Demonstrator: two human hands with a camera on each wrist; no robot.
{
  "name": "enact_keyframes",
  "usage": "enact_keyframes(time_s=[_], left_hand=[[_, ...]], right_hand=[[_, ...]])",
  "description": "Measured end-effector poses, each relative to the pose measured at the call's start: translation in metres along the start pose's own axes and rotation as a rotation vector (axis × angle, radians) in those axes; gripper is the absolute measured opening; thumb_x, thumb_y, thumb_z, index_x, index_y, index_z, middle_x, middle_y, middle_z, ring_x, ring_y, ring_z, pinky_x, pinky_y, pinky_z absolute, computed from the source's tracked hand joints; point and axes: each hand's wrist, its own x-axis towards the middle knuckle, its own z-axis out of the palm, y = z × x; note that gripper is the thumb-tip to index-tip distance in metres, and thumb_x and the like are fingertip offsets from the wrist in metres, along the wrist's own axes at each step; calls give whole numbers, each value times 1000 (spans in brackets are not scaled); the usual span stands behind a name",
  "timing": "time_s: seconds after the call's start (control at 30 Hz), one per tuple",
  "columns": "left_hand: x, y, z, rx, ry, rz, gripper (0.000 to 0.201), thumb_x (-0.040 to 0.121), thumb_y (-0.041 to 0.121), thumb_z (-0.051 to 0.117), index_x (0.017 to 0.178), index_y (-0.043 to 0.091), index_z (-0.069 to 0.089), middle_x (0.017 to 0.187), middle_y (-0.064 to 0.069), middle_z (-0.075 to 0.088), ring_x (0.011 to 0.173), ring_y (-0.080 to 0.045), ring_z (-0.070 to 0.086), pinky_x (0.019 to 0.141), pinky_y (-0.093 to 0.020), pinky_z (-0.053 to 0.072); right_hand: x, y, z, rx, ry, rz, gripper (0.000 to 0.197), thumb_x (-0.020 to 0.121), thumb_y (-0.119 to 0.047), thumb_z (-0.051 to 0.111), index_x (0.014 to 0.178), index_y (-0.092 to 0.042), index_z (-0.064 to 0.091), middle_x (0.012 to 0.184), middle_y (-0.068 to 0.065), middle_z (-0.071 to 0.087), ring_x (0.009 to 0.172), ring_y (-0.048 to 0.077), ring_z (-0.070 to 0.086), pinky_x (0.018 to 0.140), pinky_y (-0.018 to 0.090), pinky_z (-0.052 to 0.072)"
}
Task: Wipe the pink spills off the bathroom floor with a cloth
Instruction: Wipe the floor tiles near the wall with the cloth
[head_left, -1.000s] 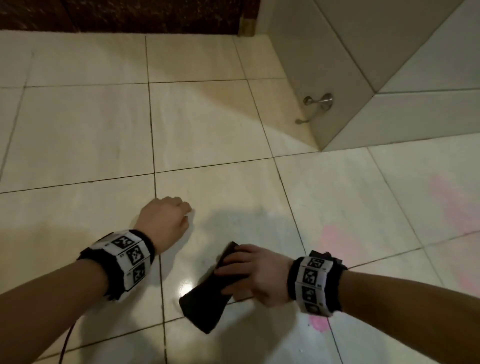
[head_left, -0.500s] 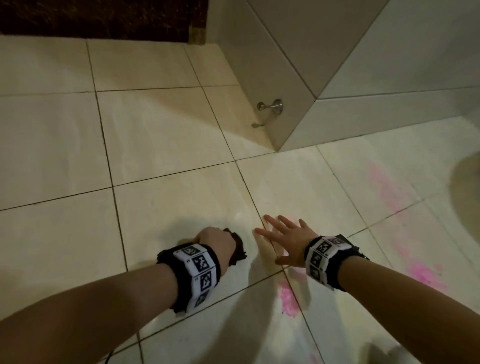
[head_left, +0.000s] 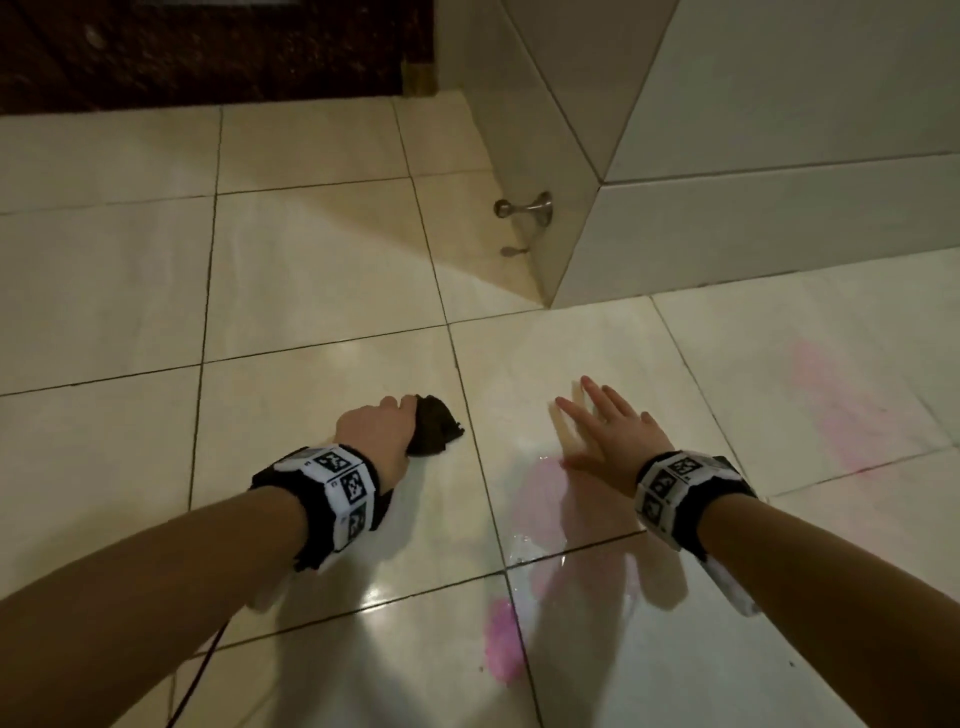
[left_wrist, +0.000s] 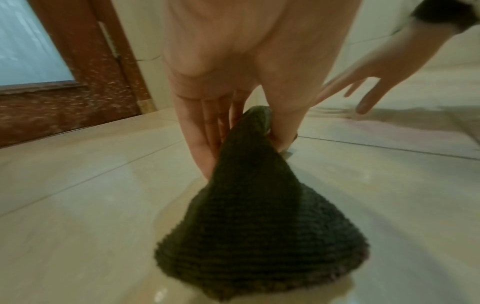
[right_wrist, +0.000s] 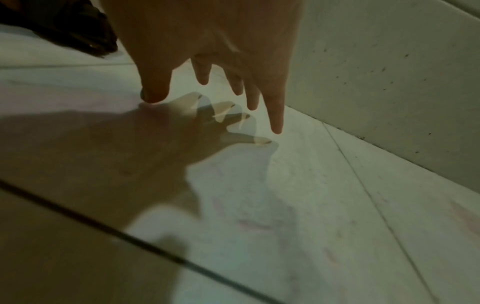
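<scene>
Left hand (head_left: 376, 428) pinches bunched cloth (head_left: 435, 425) on floor (head_left: 322, 291), ready to wipe. Right hand (head_left: 610, 434) spread flat, likely bracing beside pink spill (head_left: 540, 493).

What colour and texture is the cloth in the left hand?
Dark brown-black with a ribbed weave, clearest in the left wrist view: cloth, left hand.
</scene>
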Motion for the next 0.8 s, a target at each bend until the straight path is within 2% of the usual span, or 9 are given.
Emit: enact_keyframes(time_s=[0.1, 0.17, 0.27, 0.33, 0.53, 0.67, 0.8], left_hand=[[8, 13, -7, -33, 17, -135, 46, 91, 23, 50, 132, 11, 33, 118, -6, 51, 104, -23, 57, 73, -29, 42], [10, 23, -10, -21, 26, -202, 45, 91, 26, 50, 131, 12, 34, 116, -5, 52, 103, -22, 58, 75, -29, 44], [4, 40, -13, 31, -11, -257, 47, 91, 27, 51, 132, 13, 33, 117, -5, 52, 104, -22, 57, 78, -30, 47], [-7, 48, -18, 58, -23, -288, 46, 91, 28, 52, 130, 14, 34, 116, -5, 52, 102, -22, 58, 77, -30, 48], [-31, 50, -47, 110, -3, -339, 36, 93, 30, 47, 124, 14, 38, 110, -4, 54, 97, -22, 59, 74, -30, 47], [-26, 45, -45, 89, 30, -382, 37, 90, 33, 49, 121, 15, 40, 105, -2, 55, 94, -21, 59, 67, -27, 43], [-20, 63, -11, -75, -9, -325, 48, 90, 36, 52, 129, 14, 36, 117, -5, 51, 100, -22, 59, 76, -28, 46]], right_hand=[[13, 33, -4, -44, 23, -37, 68, 94, -52, 39, 148, -39, -1, 157, -3, -17, 146, 21, -4, 114, 51, 21], [25, 47, -10, -78, 66, -96, 65, 96, -51, 36, 148, -39, 0, 157, -2, -16, 146, 21, -2, 113, 50, 22], [40, 58, -15, -102, 86, -171, 63, 96, -52, 34, 149, -38, 1, 158, -1, -14, 146, 22, -3, 114, 52, 19], [44, 58, -12, -66, 64, -169, 61, 97, -52, 31, 149, -37, 3, 158, 0, -12, 146, 23, -5, 114, 53, 16], [42, 43, 2, 28, 101, -95, 54, 101, -44, 24, 150, -32, 6, 158, 6, -7, 145, 28, -7, 112, 58, 12], [44, 47, -5, -5, 110, -109, 53, 100, -43, 27, 149, -31, 12, 158, 5, 1, 145, 27, 1, 112, 58, 11], [40, 67, -14, -93, 103, -156, 51, 99, -39, 33, 147, -29, 19, 154, 5, 15, 141, 25, 17, 112, 54, 17]])
